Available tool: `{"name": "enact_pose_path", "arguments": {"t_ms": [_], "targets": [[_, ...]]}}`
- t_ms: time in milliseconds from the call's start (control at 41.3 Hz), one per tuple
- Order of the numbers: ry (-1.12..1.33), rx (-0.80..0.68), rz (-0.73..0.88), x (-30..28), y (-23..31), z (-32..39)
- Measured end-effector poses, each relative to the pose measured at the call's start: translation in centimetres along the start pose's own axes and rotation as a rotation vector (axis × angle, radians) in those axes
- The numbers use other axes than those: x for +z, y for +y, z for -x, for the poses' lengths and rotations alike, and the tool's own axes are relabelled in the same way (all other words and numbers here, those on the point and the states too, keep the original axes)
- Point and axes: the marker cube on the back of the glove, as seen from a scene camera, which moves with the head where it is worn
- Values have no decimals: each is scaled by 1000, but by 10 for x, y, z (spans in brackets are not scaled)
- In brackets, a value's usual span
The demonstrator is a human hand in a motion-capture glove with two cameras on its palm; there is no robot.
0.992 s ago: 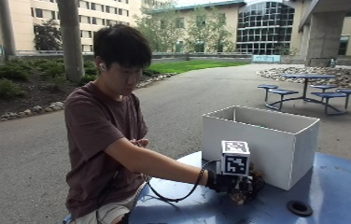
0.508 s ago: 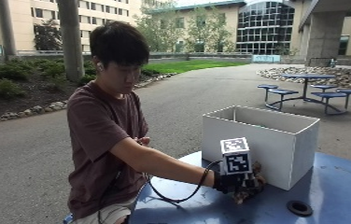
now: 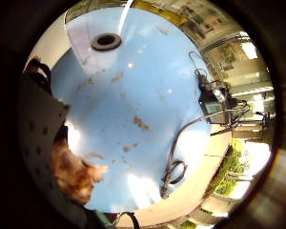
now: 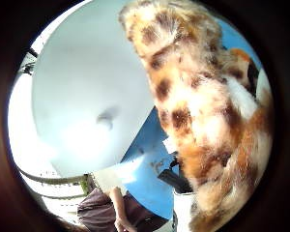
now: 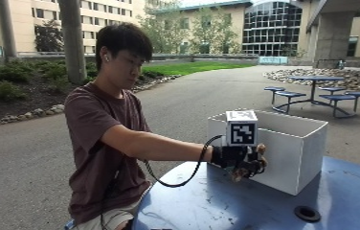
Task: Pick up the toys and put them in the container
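Spotted plush toy (image 5: 242, 171): clasped in the curled fingers of the gloved right hand (image 5: 237, 157), now lifted off the blue table (image 5: 231, 211) against the white container (image 5: 291, 153) front wall; drop-in pending.

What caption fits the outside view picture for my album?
A person's gloved right hand lifts a spotted plush toy beside the white container.

Maroon short-sleeved T-shirt (image 5: 97, 129) — pale shorts — black glove on the right hand (image 5: 239, 158).
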Motion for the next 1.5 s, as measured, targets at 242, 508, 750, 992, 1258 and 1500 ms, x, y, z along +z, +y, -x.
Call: {"name": "enact_pose_path", "arguments": {"t_ms": [242, 508, 750, 992, 1258, 1500], "targets": [[125, -44, -118, -143, -7, 37], [209, -71, -231, -259, -32, 116], [200, -219, -239, -267, -68, 201], [144, -255, -177, -214, -114, 249], [217, -178, 372, -139, -131, 240], [184, -199, 345, -128, -132, 247]]}}
